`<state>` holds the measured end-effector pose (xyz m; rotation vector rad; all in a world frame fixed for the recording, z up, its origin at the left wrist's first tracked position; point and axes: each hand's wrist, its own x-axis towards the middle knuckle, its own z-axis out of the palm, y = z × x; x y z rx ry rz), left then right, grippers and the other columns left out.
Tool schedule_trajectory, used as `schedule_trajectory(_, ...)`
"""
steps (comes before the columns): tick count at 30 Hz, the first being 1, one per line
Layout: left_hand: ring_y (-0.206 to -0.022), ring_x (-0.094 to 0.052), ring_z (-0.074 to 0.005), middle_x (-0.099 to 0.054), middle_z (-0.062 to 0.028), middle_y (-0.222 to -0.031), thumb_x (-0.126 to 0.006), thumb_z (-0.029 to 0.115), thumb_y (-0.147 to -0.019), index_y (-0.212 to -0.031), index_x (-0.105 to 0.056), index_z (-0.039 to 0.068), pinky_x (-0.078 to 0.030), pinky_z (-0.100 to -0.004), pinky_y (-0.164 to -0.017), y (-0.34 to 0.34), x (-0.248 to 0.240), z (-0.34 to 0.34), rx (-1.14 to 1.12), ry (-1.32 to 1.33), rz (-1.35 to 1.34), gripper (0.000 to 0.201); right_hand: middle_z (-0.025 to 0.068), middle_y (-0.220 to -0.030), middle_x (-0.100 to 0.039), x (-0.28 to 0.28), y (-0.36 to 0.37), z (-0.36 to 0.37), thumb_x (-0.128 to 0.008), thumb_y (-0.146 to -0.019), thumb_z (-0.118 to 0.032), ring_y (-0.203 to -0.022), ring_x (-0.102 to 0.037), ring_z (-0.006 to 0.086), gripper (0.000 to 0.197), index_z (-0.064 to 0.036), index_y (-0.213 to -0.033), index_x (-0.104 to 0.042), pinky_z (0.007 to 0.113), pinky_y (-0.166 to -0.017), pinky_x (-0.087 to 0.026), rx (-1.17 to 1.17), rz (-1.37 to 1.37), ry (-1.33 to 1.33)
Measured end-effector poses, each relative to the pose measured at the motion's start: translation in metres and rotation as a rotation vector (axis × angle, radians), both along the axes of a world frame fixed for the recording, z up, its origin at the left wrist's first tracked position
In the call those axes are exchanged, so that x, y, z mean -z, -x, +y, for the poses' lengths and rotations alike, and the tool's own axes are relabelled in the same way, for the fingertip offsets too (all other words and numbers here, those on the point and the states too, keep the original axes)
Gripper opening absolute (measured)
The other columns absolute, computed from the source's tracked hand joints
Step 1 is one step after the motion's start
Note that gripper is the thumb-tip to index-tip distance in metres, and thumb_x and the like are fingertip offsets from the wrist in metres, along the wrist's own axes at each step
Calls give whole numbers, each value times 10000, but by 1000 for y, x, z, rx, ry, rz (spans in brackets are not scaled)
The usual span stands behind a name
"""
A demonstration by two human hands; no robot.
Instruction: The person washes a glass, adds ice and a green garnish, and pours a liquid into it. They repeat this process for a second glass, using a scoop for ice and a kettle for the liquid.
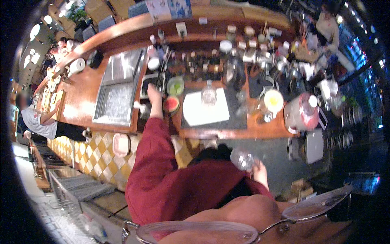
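Note:
My left arm stretches forward over the counter, and my left hand [154, 94] is at a dark recessed container [151, 81] beside the ice bin. Its fingers are blurred and partly hidden. My right hand [259, 172] is low by my side, its fingers closed on a clear stemmed or rounded glass [243, 159] held tilted. To the right of my left hand lie a red round fruit piece with a green rind [171, 104] and a bowl with green contents [176, 86]. A clear glass vessel [209, 96] stands on a white sheet [199, 112] on a dark mat.
A steel ice bin [97, 114] is set into the counter at left. At right stand a bowl with yellow contents [273, 100] and a large jar with reddish contents [302, 113]. Bottles and cups line the back. Another person [38, 122] stands far left, one more [327, 30] far right.

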<state>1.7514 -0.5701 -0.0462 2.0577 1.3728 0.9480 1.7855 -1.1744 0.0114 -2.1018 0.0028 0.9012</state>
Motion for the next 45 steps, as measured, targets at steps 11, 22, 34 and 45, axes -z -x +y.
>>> schedule_trajectory(11,-643,-475,-127,-548,-41,-781,-634,-26,-723,-828,-593,27,-396,-251,-582,34,-138,-118,53,-161,-260,125,122,-608,-603,-22,-97,58,-440,-848,-40,-465,-583,181,275,-17,-1087,-574,319,-428,-459,-140,-54,-82)
schedule_trajectory(22,-849,-555,-204,-580,-92,-906,-600,-47,-769,-1017,-637,37,-446,-300,-760,-40,-215,-232,1367,144,-349,264,90,-848,-654,2,-97,85,-500,-798,-5,-742,-606,171,293,5,-1069,-612,307,-689,-474,-193,-161,-90)
schedule_trajectory(34,-831,-564,-182,-539,-54,-993,-650,113,-816,-1104,-612,49,-471,-296,-769,-75,-194,-290,1385,1759,-499,297,105,-642,-614,-28,-62,71,-408,-847,-30,-478,-580,166,249,21,-1015,-585,301,-427,-478,155,77,-117)
schedule_trajectory(45,-862,-565,-261,-546,-103,-948,-721,65,-698,-1142,-589,44,-477,-339,-725,-107,-212,-370,2431,7,-326,464,72,-628,-592,-38,18,13,-410,-887,-57,-464,-565,146,236,-1,-1038,-583,274,-408,-460,593,139,-106)
